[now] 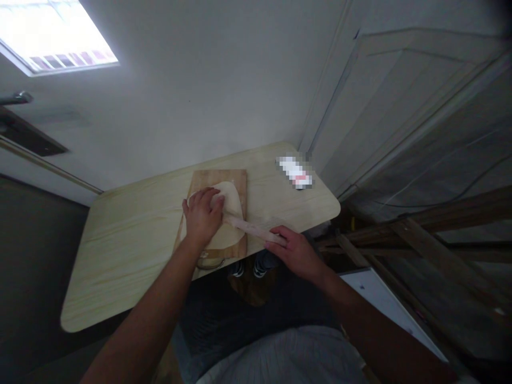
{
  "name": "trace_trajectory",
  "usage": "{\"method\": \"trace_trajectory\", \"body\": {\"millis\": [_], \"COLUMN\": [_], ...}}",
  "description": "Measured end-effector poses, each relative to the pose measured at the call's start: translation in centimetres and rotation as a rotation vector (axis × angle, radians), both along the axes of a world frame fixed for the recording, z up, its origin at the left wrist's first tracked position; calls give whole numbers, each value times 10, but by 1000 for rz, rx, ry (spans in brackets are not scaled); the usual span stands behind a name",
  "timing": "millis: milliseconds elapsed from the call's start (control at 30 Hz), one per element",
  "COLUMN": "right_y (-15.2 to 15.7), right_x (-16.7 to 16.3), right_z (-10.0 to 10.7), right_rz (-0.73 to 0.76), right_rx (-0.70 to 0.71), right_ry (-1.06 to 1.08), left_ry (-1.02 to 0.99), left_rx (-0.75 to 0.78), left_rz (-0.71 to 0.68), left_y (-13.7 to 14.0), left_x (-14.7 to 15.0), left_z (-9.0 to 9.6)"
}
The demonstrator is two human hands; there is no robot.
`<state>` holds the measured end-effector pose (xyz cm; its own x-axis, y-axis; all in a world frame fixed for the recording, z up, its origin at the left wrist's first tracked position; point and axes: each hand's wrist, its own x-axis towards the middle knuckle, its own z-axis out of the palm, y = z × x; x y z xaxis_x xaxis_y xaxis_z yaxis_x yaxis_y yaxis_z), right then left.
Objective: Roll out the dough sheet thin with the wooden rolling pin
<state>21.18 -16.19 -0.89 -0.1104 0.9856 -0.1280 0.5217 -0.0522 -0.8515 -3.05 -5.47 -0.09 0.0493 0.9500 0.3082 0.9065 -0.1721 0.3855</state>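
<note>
Head view: my right hand [299, 255] grips the rolling pin [256, 230] by its four-o'clock end, left hand [202, 216] spread over the dough [232, 198]. Likely rolling out; next move needs even pressure.

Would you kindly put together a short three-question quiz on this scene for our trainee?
1. Multiple choice: what does the right hand hold?
A) a knife
B) a rolling pin
C) a cup
2. True or false: the dough under the left hand is shaped into a round ball.
3. Fill in the blank: the dough lies on a wooden ____, which rests on the table.

Key:
1. B
2. False; it is a flat sheet.
3. board
</note>
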Motion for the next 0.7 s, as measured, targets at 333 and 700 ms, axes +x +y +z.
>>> {"method": "trace_trajectory", "body": {"millis": [333, 700], "right_y": [-6, -9], "right_x": [-3, -1], "right_z": [-1, -3], "right_rz": [-41, -91], "right_rx": [-36, -67], "right_ry": [-226, -212], "left_ry": [175, 214], "left_rx": [0, -33], "left_rz": [-102, -286], "left_y": [32, 76], "left_x": [27, 71], "left_z": [-6, -1]}}
